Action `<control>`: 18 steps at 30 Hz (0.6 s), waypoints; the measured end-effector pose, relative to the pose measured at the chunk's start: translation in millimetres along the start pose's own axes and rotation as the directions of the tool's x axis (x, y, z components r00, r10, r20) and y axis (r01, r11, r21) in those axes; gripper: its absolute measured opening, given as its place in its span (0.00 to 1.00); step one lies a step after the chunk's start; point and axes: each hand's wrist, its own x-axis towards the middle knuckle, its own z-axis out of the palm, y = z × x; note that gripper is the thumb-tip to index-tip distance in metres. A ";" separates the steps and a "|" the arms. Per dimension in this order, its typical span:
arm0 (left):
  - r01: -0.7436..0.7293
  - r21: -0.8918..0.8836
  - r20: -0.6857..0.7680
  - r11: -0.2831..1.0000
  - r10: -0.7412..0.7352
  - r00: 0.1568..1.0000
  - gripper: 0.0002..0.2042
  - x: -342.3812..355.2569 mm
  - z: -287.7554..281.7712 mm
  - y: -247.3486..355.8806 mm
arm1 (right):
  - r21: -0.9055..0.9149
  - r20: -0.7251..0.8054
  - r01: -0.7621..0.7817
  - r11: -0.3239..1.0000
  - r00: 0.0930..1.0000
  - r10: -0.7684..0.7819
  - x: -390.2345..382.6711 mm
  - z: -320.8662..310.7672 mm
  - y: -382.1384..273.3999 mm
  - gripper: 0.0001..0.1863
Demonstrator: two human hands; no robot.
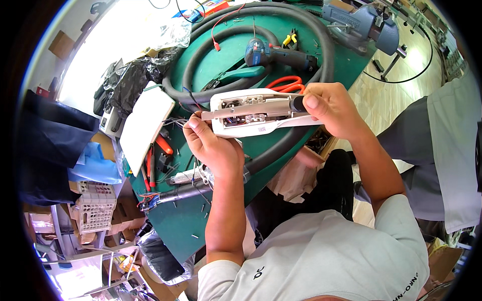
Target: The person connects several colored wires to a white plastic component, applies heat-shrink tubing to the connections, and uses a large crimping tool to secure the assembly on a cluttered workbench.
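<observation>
Above the bench, a long white plastic device housing [241, 132] is held level between my two hands. Its open side faces up, showing metal fittings and dark parts, and a flat metal strip [251, 111] lies lengthwise along it. My left hand [216, 150] is closed at the left end, thumb and fingers beside the strip's tip. Around the narrower right end, beside a black part [298, 104], my right hand [334, 110] is wrapped with the thumb on top. Thin grey wires [175, 121] show just left of my left fingers.
Thick black cable [329, 45] coils over the green bench [175, 226]; its stripped end [150, 200] shows coloured wires. Around it are a blue drill [258, 52], red-handled pliers [150, 168] and loose screws. A blue vise [361, 22] stands far right. Another person [422, 135] is at the right.
</observation>
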 end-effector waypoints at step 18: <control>0.008 -0.054 0.028 0.998 -0.007 1.000 0.10 -2.8 -4.8 -4.5 | 0.112 -0.011 -0.024 0.993 1.000 0.025 -16.0 1.3 -2.7 0.23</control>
